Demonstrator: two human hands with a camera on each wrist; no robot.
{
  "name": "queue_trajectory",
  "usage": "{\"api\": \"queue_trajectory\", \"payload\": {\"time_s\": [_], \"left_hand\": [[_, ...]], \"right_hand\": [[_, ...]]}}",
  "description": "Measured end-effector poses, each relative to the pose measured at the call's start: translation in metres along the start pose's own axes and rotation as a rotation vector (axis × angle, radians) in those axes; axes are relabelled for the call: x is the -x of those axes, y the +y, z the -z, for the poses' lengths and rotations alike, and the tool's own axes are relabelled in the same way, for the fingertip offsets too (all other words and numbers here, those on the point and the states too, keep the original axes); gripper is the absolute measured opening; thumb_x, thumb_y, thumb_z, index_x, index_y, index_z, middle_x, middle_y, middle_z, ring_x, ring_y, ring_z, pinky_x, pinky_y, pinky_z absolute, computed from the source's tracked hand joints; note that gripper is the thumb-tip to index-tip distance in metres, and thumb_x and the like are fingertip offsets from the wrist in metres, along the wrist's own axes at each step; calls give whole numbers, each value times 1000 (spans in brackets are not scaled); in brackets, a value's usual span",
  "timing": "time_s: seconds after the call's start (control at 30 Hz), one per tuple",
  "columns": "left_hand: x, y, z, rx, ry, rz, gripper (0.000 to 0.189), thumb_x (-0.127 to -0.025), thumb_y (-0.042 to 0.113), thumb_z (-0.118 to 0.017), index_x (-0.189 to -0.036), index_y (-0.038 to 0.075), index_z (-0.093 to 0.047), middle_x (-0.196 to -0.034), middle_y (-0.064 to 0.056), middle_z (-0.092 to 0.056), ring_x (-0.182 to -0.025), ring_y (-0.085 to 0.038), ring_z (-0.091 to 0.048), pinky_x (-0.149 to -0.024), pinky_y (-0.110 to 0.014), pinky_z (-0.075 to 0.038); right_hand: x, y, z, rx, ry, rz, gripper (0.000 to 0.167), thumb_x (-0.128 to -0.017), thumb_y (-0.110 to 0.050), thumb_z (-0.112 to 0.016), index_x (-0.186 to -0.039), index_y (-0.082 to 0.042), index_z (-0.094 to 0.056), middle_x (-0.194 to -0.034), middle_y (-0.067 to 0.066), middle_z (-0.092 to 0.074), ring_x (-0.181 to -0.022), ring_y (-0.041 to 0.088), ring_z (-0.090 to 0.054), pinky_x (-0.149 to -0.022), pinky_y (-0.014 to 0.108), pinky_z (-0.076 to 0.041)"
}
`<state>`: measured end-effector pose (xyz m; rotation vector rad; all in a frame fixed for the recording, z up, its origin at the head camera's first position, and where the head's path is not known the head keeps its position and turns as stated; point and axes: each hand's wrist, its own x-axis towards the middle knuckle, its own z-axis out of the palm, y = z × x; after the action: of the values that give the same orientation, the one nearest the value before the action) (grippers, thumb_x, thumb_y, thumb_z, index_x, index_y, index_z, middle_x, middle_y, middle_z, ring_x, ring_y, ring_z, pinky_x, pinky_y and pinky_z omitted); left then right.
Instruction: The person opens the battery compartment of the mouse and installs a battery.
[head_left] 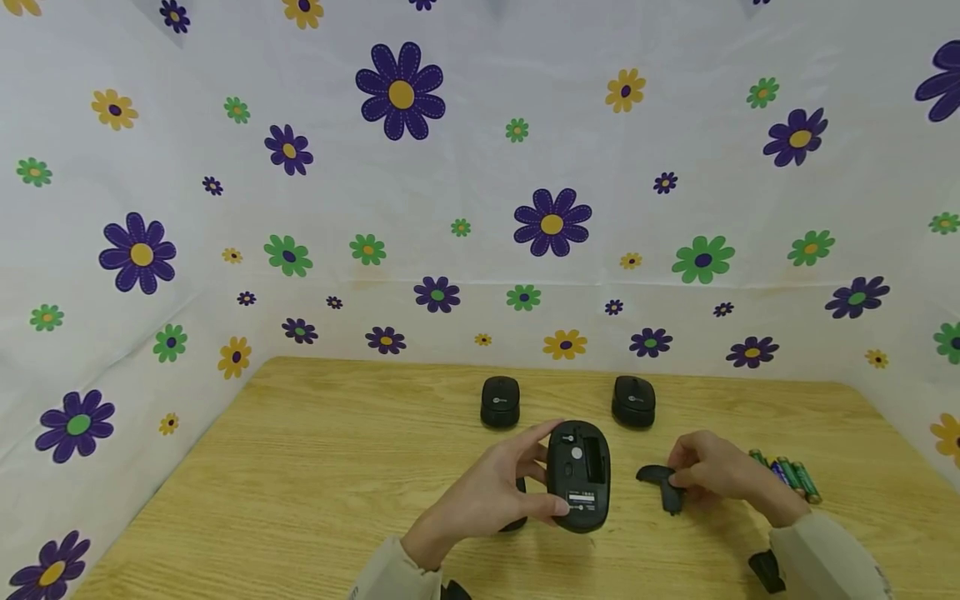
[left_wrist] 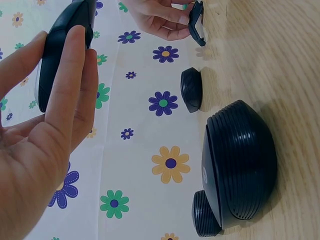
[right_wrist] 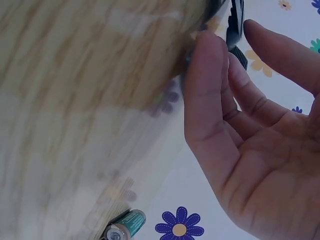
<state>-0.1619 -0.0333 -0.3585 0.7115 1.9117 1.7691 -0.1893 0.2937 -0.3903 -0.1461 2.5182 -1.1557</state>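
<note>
My left hand (head_left: 498, 483) grips a black computer mouse (head_left: 591, 521) by its sides, raised above the table with its underside facing me. In that underside a long battery slot (head_left: 596, 460) lies uncovered, beside a white label and a small round pale spot. To the right, my right hand (head_left: 708, 471) pinches a black T-shaped cover (head_left: 670, 492) between thumb and fingers, low over the table. The left wrist view shows this cover (left_wrist: 196, 24) edge-on, with a bent profile. Partly hidden behind my left hand, another black mouse (left_wrist: 242, 165) rests on the table.
Two more black mice, one left (head_left: 500, 402) and one right (head_left: 633, 402), stand at the back of the wooden table (head_left: 337, 442). Several green batteries (head_left: 806, 482) lie beyond my right wrist. A flower-patterned cloth (head_left: 465, 167) surrounds the table's back and sides.
</note>
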Motion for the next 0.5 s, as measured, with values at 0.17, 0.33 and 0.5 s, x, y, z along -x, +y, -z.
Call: {"api": "queue_trajectory", "payload": {"time_s": [0.17,0.33,0.5], "left_hand": [[0,1,0,5,-2,2,83,-85,-14,-73,-156,13,-39,-114,-9,-65,-95,-17,-67,-70,-32,-63],[0,1,0,7,-3,0,83,-84,-14,-73,-156,12,-39,-115,-9,-64,-96,-17,-67,-70,-33,-63],[0,1,0,2,-4,-8,83,-84,-14,-73,-156,10,-39,-116,-10,-65,-95,-17,-67,-70,-32,-63]], "right_hand": [[3,2,6,-23,-12,11,8,-94,2,-63,-95,6,-57,-76,7,-56,-65,20,-56,-59,36,-58],[6,4,16,-39,-12,22,10,-95,0,-61,-98,8,-55,-81,7,-57,-70,21,-55,-62,38,-59],[10,7,25,-44,-2,10,14,-95,-1,-60,-100,10,-54,-83,7,-58,-74,21,-56,-66,39,-60]]}}
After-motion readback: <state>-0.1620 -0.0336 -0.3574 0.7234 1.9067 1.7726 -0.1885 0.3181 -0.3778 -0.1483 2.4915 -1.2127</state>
